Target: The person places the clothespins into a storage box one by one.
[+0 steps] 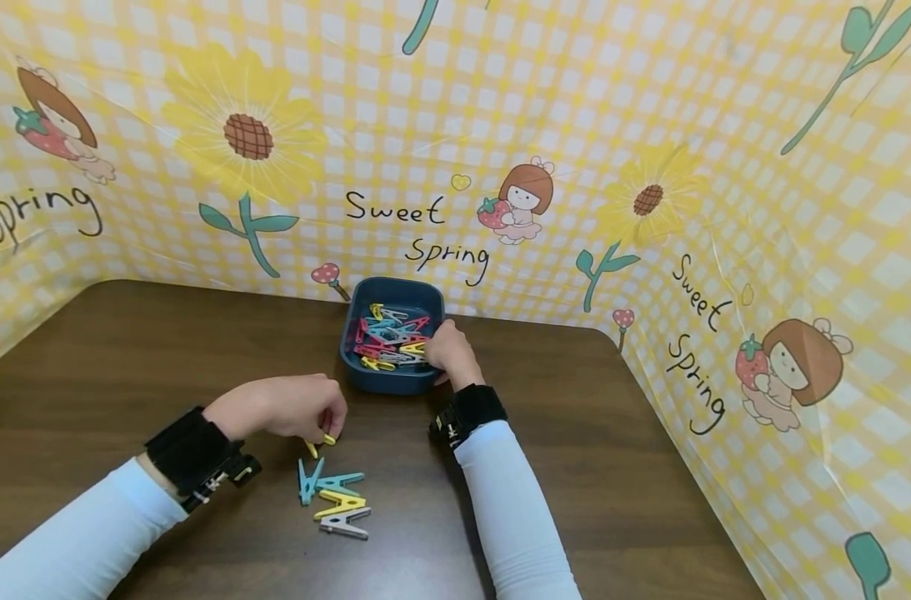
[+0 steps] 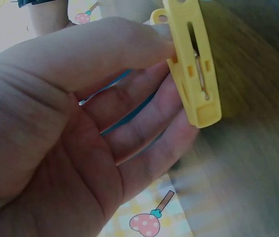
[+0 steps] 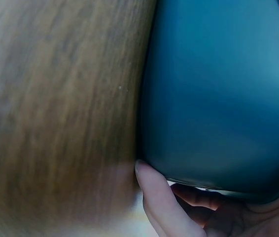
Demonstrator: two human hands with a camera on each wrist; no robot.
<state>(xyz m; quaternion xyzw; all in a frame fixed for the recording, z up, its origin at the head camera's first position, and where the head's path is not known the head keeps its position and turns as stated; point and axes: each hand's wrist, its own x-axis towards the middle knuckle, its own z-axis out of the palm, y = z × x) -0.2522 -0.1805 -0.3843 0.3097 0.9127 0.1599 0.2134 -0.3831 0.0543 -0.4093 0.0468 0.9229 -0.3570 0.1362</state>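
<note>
My left hand is over the table, left of the loose clothespins. It pinches a yellow clothespin between thumb and fingertips; the left wrist view shows its wire spring. Farther back stands a dark blue bin holding a jumble of pink, blue, yellow and grey clothespins. At the bin's right side my right hand grips the wall, with the thumb against the outside near a corner. Part of that hand's fingers is hidden behind the bin in the right wrist view.
In front of the left hand lie two teal clothespins, a yellow clothespin and a grey clothespin, close together on the brown wooden table. A yellow checked cloth rises behind the table and along its sides.
</note>
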